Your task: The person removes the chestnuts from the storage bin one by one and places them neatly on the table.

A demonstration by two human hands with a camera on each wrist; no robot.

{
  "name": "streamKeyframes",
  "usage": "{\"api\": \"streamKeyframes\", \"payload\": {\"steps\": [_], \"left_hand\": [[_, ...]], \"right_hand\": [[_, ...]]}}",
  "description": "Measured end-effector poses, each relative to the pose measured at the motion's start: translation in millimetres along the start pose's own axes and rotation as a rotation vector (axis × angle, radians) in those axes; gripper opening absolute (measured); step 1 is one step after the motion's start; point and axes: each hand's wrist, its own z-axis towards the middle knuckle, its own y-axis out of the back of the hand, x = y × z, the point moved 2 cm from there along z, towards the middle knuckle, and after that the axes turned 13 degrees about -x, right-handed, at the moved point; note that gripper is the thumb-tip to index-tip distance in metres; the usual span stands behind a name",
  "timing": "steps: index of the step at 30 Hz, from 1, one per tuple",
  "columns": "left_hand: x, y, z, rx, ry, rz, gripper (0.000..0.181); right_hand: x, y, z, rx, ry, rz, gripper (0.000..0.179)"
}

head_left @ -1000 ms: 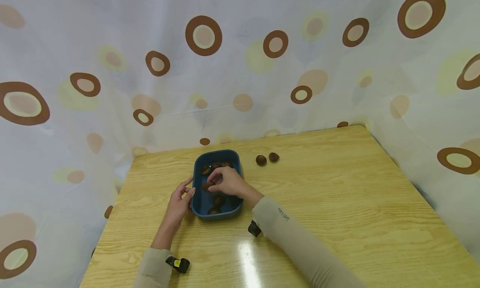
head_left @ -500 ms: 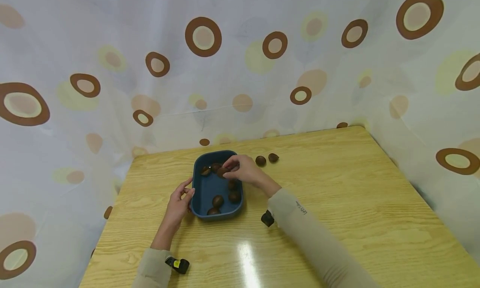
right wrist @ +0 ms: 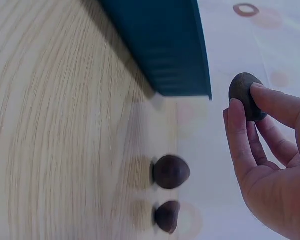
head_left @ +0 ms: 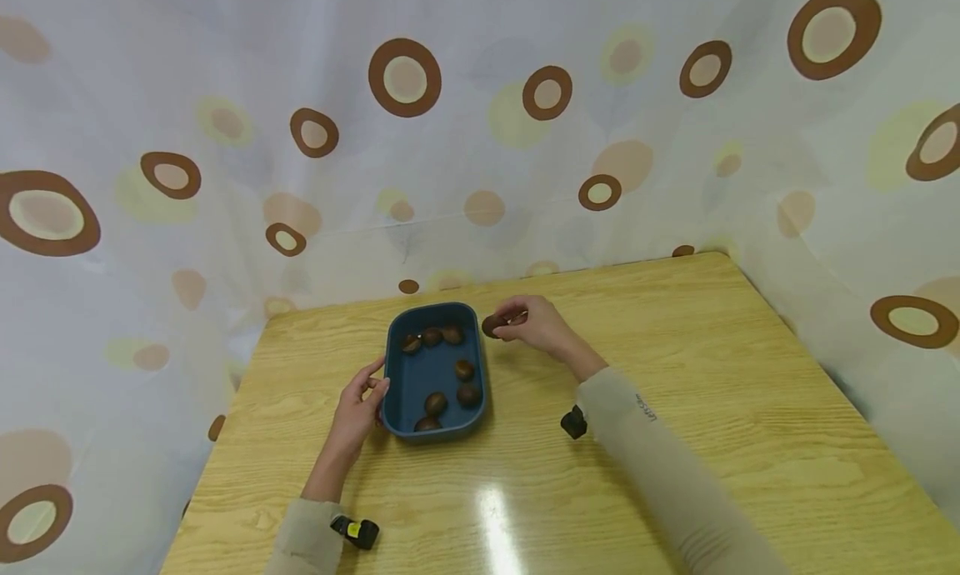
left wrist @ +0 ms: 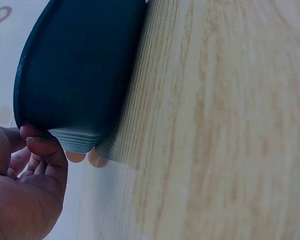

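Observation:
A blue rectangular box (head_left: 411,383) stands on the table, holding several brown chestnuts (head_left: 435,403) along its far end, right side and near end. My left hand (head_left: 358,408) grips the box's left rim; the left wrist view shows thumb and fingertips at that edge (left wrist: 19,95). Just past the right rim, my right hand (head_left: 536,325) pinches one chestnut (right wrist: 246,96) between thumb and fingers, up off the table. Two more chestnuts lie on the table in the right wrist view, a rounder one (right wrist: 171,171) and a pointed one (right wrist: 167,217); the right hand mostly hides them in the head view.
The wooden table (head_left: 675,392) stretches to the right of the box. A white curtain (head_left: 480,142) with brown and yellow ovals hangs behind it and along both sides.
My right hand has lifted a chestnut from inside the box and carried it right, over the rim, toward the two loose ones. My left hand has stayed at the box's left side.

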Motion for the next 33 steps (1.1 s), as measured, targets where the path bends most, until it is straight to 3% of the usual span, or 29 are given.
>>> {"api": "streamKeyframes", "payload": {"steps": [21,33], "left_hand": [[0.2,2.2,-1.0,0.004,-0.003,-0.008,0.046],[3.0,0.4,0.7,0.011,-0.005,-0.006,0.045]], "right_hand": [[-41,73,9.1,-0.181,-0.089,-0.049,0.039],[-64,86,9.0,-0.271,-0.158,-0.09,0.042]]}}
